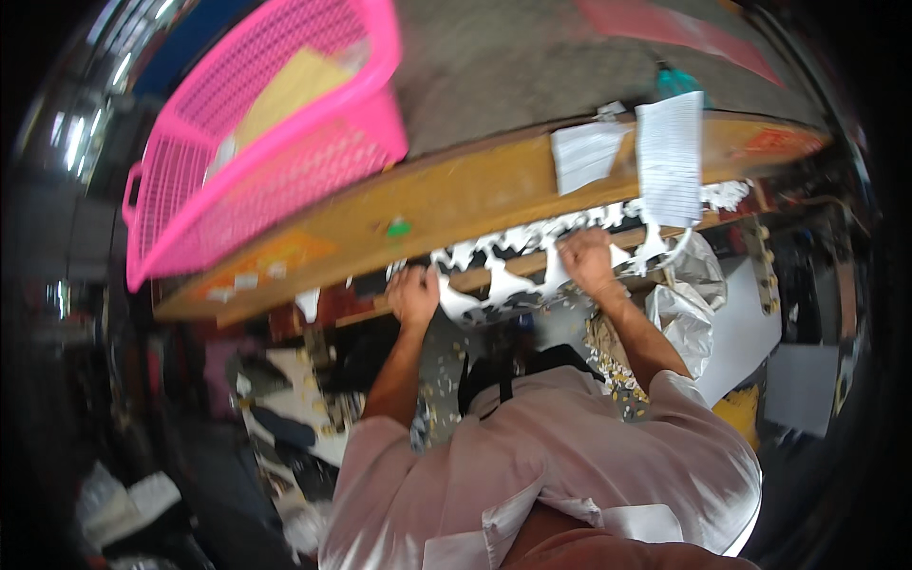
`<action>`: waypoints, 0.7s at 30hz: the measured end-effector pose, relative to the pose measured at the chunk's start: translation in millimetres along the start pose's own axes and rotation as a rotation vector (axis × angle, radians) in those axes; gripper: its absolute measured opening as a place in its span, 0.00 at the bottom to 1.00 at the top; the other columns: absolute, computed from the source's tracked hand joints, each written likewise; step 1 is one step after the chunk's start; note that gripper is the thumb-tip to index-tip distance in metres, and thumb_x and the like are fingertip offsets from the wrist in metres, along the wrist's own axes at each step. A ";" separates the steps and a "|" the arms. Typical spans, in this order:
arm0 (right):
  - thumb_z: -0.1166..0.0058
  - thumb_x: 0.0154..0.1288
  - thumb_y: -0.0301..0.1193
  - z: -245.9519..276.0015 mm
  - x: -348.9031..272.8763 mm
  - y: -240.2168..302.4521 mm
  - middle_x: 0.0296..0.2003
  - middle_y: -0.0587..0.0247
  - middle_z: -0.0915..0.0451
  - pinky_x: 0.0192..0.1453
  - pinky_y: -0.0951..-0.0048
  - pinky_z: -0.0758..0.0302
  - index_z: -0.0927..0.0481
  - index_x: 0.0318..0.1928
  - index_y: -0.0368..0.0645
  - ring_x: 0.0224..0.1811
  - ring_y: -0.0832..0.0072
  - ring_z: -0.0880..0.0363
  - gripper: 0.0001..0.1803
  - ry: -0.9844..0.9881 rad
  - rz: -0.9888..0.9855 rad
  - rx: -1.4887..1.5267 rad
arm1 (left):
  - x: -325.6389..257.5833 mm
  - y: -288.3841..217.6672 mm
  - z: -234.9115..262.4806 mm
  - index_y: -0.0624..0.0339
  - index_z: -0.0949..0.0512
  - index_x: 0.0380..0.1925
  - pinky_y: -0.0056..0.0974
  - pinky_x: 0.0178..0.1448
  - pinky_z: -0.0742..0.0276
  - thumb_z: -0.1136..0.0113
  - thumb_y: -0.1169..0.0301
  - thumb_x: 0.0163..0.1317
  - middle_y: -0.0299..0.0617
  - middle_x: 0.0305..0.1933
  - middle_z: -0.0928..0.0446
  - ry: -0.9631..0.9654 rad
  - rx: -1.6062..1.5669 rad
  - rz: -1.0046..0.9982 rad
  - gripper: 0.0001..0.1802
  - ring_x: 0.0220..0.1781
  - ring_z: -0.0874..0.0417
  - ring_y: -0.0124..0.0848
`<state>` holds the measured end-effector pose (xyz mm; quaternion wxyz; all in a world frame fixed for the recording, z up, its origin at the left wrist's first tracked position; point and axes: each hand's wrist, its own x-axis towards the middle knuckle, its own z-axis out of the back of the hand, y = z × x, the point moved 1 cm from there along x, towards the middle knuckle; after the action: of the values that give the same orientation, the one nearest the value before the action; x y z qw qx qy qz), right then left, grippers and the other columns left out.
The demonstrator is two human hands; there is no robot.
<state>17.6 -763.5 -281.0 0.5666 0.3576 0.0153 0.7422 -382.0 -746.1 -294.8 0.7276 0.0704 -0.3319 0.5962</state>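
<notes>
A white sheet full of cut-out holes stretches between my two hands and sags toward my body. My left hand is closed at the sheet's left end, thumb toward the sheet. Farther right, my right hand has its fingers curled over the sheet's upper part. The fingertips of both hands are partly hidden. Behind the sheet, more ragged white scrap lies along a narrow ledge under a long yellow-brown wooden beam.
A pink plastic basket holding a yellowish piece stands at the back left. Paper sheets hang on the beam at right. Below are a silvery plastic bag and small yellow scraps on the floor.
</notes>
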 end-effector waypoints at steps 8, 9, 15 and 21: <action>0.37 0.74 0.40 7.7 5.5 8.8 0.36 0.56 0.13 0.59 0.52 0.28 0.10 0.35 0.41 0.44 0.53 0.19 0.16 0.021 -0.059 -0.029 | -2.1 -11.6 9.8 0.55 0.21 0.24 0.55 0.50 0.27 0.36 0.55 0.69 0.44 0.34 0.19 0.069 -0.018 0.145 0.19 0.45 0.18 0.51; 0.37 0.74 0.40 11.3 3.1 9.6 0.36 0.55 0.13 0.59 0.53 0.28 0.10 0.35 0.41 0.44 0.52 0.19 0.16 0.078 -0.077 -0.021 | -5.7 -14.1 12.4 0.56 0.21 0.24 0.55 0.50 0.27 0.36 0.55 0.69 0.45 0.35 0.19 0.066 -0.016 0.146 0.19 0.45 0.18 0.51; 0.36 0.73 0.40 62.7 -27.1 39.4 0.33 0.52 0.14 0.53 0.50 0.24 0.12 0.34 0.38 0.42 0.46 0.17 0.16 0.398 -0.301 0.085 | -61.0 -35.8 45.3 0.58 0.20 0.27 0.54 0.49 0.27 0.38 0.61 0.73 0.48 0.36 0.19 0.132 -0.085 0.238 0.16 0.44 0.19 0.53; 0.32 0.69 0.44 45.4 2.1 104.0 0.68 0.43 0.21 0.73 0.50 0.27 0.17 0.67 0.49 0.69 0.46 0.25 0.29 0.333 -0.212 0.229 | -91.4 -85.1 77.2 0.63 0.18 0.50 0.56 0.68 0.27 0.26 0.61 0.64 0.53 0.54 0.17 0.104 -0.313 0.208 0.21 0.61 0.21 0.56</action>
<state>-44.1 -816.3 -201.7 0.5866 0.2888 0.2303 0.7208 -341.3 -883.4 -262.2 0.6802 -0.1092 -0.3880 0.6123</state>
